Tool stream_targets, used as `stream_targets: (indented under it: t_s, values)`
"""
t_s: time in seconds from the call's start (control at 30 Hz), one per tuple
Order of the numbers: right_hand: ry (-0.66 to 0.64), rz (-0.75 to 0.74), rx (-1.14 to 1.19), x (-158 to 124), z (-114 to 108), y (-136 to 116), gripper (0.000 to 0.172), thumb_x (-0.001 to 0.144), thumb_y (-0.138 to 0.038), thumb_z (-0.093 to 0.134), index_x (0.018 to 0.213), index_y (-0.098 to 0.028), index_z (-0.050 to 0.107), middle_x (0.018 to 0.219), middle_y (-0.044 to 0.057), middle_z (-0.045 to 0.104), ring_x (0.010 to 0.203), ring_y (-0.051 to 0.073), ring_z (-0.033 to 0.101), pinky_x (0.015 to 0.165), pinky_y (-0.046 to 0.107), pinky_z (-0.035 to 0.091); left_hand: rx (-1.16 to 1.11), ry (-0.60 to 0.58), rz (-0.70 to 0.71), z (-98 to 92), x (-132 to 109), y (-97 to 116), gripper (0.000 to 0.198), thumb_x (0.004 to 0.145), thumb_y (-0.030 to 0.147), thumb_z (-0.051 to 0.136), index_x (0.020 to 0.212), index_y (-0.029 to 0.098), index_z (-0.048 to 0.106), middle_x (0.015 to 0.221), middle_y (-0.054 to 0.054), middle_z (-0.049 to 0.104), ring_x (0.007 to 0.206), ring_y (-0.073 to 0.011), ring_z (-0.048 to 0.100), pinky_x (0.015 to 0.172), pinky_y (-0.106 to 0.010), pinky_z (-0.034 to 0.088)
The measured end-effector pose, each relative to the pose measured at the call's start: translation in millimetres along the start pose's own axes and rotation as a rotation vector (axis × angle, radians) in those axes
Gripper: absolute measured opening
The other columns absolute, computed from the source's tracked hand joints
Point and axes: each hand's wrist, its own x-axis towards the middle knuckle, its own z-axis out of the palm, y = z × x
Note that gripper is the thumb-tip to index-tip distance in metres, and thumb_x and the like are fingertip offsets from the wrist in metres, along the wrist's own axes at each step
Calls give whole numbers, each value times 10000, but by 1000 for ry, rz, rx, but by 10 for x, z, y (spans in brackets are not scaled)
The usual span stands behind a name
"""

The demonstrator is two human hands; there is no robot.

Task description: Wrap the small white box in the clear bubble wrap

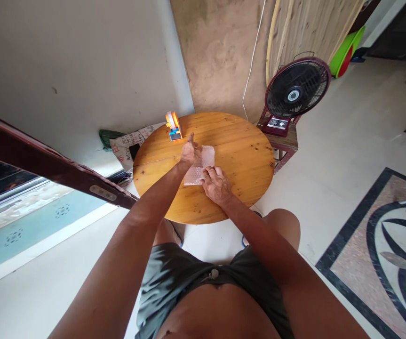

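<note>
A sheet of clear bubble wrap (208, 155) lies on the round wooden table (248, 160), partly covered by my hands. My left hand (189, 151) is over its upper left side, with one digit stretched away from me and the other fingers partly hidden. Those fingers look extended rather than wrapped round anything. At the lower right edge of the wrap, my right hand (217, 184) has its fingers curled down onto the plastic, gripping it. Just beyond my left hand stands an orange and blue tape dispenser (173, 127) with a roll of tape in it.
A dark red fan (294, 94) stands on a wooden chair (285, 141) at the table's right. Printed sacking (135, 139) with a black object (134, 150) lies left of the table. A wall rises behind the table, and a white cord (254, 56) hangs there.
</note>
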Motion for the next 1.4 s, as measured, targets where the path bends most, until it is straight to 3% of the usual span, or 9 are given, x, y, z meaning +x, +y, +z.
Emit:
stream_targets:
  t_s: [0.1, 0.23, 0.33, 0.43, 0.77, 1.07, 1.2, 1.3, 1.4]
  values:
    - [6, -3, 8, -2, 8, 6, 421, 1018, -284, 470, 1343, -58, 613, 1360, 202, 599, 1183, 338, 470, 999, 472, 421, 168, 51, 70, -361, -163, -224, 596, 869, 229, 676, 1435, 171, 501, 1109, -78, 719, 993, -204, 677, 895, -290, 500]
    - [6, 4, 19, 8, 21, 9, 419, 1015, -281, 475, 1338, -57, 621, 1368, 200, 597, 1191, 339, 470, 999, 467, 424, 114, 8, -59, -734, -719, -595, 538, 936, 361, 605, 1404, 122, 493, 987, -82, 736, 805, -183, 687, 752, -281, 531]
    - [-2, 15, 23, 18, 22, 4, 431, 1013, -289, 475, 1333, -41, 623, 1358, 209, 603, 1180, 343, 470, 1008, 472, 421, 1, -65, -130, -796, -1124, -730, 582, 917, 443, 612, 1405, 152, 483, 878, -50, 725, 709, -173, 688, 652, -260, 537]
    - [-7, 22, 26, 21, 30, 6, 439, 1012, -296, 471, 1340, -43, 620, 1365, 217, 596, 1190, 346, 463, 1007, 477, 422, -49, -120, -164, -752, -1298, -689, 672, 829, 432, 728, 1394, 157, 492, 829, -37, 710, 657, -167, 672, 612, -256, 541]
    - [11, 11, 8, 14, 48, 14, 437, 1006, -302, 484, 1344, -59, 615, 1354, 213, 595, 1186, 345, 457, 1002, 471, 419, -460, -178, -419, -595, -1230, -355, 753, 755, 271, 836, 1385, 150, 444, 1024, -95, 689, 677, -131, 693, 638, -272, 606]
    - [17, 11, 25, 11, 85, 26, 435, 995, -307, 511, 1359, -86, 600, 1335, 220, 588, 1183, 344, 453, 977, 481, 419, -315, -1, -447, -301, -1158, -257, 778, 777, 263, 777, 1456, 141, 417, 904, -66, 708, 490, -77, 529, 472, -201, 416]
    - [20, 10, 16, 6, 91, 33, 433, 1010, -326, 486, 1347, -86, 613, 1347, 217, 584, 1171, 341, 457, 966, 477, 416, -262, -18, -391, -207, -1090, -300, 367, 783, 311, 744, 1078, 106, 669, 648, -6, 619, 447, -82, 445, 453, -217, 354]
    - [23, 9, 7, 8, 77, 26, 430, 1017, -335, 475, 1338, -88, 622, 1347, 208, 589, 1163, 336, 463, 963, 469, 418, -226, 7, -303, -142, -1035, -362, 181, 760, 305, 719, 740, 139, 647, 559, 33, 521, 471, -84, 416, 473, -224, 340]
    - [17, 15, 6, 13, 56, 14, 423, 1009, -315, 493, 1336, -81, 623, 1352, 212, 589, 1162, 337, 466, 960, 469, 424, -148, 90, -212, -78, -973, -400, 183, 742, 278, 681, 632, 159, 597, 558, 47, 488, 521, -90, 433, 501, -221, 334]
